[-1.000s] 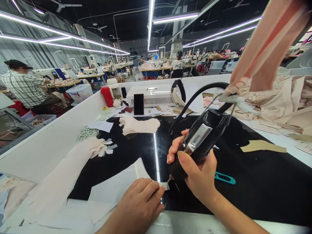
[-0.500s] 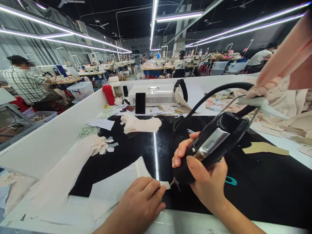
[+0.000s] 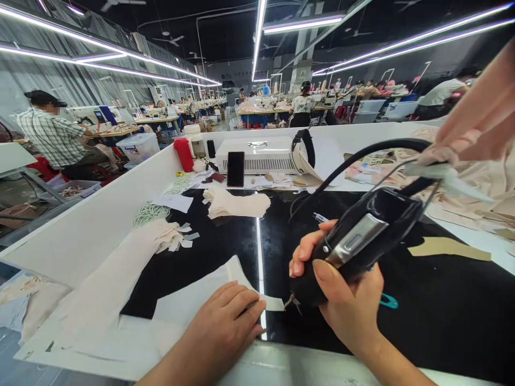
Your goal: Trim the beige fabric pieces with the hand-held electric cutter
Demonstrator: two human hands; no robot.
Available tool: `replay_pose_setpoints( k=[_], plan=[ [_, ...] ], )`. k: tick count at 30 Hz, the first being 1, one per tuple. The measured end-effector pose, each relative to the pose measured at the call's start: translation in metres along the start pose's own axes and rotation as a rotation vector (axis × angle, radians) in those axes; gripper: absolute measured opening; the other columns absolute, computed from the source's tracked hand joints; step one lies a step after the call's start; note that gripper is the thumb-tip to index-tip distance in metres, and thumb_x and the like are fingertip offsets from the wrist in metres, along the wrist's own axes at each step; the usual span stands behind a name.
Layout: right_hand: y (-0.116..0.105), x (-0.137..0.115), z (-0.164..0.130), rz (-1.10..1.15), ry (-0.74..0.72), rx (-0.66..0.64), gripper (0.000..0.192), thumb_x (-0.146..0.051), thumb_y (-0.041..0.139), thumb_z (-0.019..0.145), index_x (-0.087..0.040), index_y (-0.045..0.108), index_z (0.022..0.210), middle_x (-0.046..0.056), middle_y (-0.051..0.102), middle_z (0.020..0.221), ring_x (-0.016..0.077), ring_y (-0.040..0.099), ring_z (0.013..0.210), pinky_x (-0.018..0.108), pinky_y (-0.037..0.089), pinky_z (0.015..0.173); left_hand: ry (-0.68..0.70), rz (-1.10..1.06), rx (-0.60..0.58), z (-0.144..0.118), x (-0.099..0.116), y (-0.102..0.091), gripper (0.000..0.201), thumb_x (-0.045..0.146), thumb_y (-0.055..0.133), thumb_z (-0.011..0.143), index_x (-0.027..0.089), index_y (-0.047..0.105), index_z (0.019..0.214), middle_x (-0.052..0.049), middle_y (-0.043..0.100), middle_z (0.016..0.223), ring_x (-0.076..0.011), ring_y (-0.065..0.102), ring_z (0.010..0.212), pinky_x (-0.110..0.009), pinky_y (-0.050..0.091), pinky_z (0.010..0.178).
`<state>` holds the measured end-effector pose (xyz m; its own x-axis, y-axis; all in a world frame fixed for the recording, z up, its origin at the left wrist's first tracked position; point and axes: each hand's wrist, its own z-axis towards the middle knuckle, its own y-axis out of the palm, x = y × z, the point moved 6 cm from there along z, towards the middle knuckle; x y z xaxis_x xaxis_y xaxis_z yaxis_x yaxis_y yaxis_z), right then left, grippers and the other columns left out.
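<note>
Pinning the white strip [image 3: 270, 303] flat with your left hand [image 3: 225, 327], fingers spread, your right hand [image 3: 346, 300] grips the black cutter [image 3: 358, 244]; guide its tip steadily along the edge.

The left hand [image 3: 225, 327] lies flat, palm down, fingers extended. The right hand [image 3: 346, 300] is curled in a grip, thumb on top.

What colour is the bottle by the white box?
Red bottle, seen in the head view, left of the white box.
</note>
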<state>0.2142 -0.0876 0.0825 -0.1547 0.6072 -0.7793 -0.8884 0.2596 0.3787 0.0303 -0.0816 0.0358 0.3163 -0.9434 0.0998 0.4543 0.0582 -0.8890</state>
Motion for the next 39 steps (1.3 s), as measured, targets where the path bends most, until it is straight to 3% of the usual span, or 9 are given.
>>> replay_pose_setpoints(
  k=[14,30,39],
  plan=[
    [-0.006,-0.005,0.004,-0.029,0.007,0.012,0.032,-0.031,0.085,0.089,-0.029,0.066,0.114,-0.003,0.068,0.08,0.0169,0.066,0.061,0.033,0.06,0.057,-0.041,0.013,-0.016,-0.005,-0.004,0.005,0.019,0.024,0.059,0.111,0.015,0.065,0.127,-0.007,0.074,0.119,-0.0217,0.072,0.108,-0.044,0.057,0.112],
    [-0.008,-0.015,0.012,-0.041,0.034,0.053,0.042,-0.038,0.095,0.076,-0.027,0.069,0.108,-0.004,0.068,0.073,0.0166,0.062,0.055,0.031,0.06,0.05,-0.034,0.045,0.03,-0.003,-0.002,0.019,0.03,0.034,0.075,0.103,0.015,0.065,0.125,-0.005,0.071,0.11,-0.0217,0.069,0.107,-0.042,0.05,0.115],
    [0.013,-0.008,0.023,-0.003,-0.017,0.071,0.035,-0.029,0.088,0.079,-0.026,0.068,0.107,-0.004,0.068,0.073,0.0156,0.061,0.055,0.03,0.058,0.052,-0.029,0.058,0.055,-0.003,-0.002,0.025,0.029,0.033,0.073,0.104,0.014,0.065,0.124,-0.006,0.07,0.111,-0.0224,0.068,0.108,-0.039,0.052,0.109]
  ],
)
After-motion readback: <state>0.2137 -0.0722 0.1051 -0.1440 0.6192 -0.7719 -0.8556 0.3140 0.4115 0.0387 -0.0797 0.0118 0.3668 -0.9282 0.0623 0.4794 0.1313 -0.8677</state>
